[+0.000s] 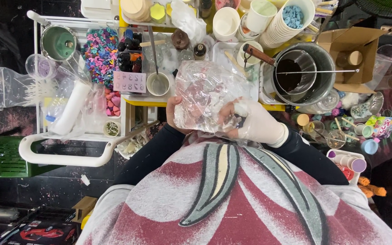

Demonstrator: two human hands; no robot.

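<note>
I hold a crumpled clear plastic bag [205,93] up in front of my chest with both hands. My left hand [172,113] is bare and grips the bag's left lower edge. My right hand [256,123] wears a whitish glove and pinches the bag's right lower side, fingers closed into the plastic. The bag looks see-through; I cannot tell whether it holds anything. My dark sleeves and a red, grey and white apron fill the bottom of the view.
Behind the bag is a crowded worktop: a steel pot [302,72] with dark liquid, an open cardboard box [355,50], stacked white cups [268,20], a tray of coloured beads [100,50], a small metal cup [158,84] and a white cart [64,156] at left.
</note>
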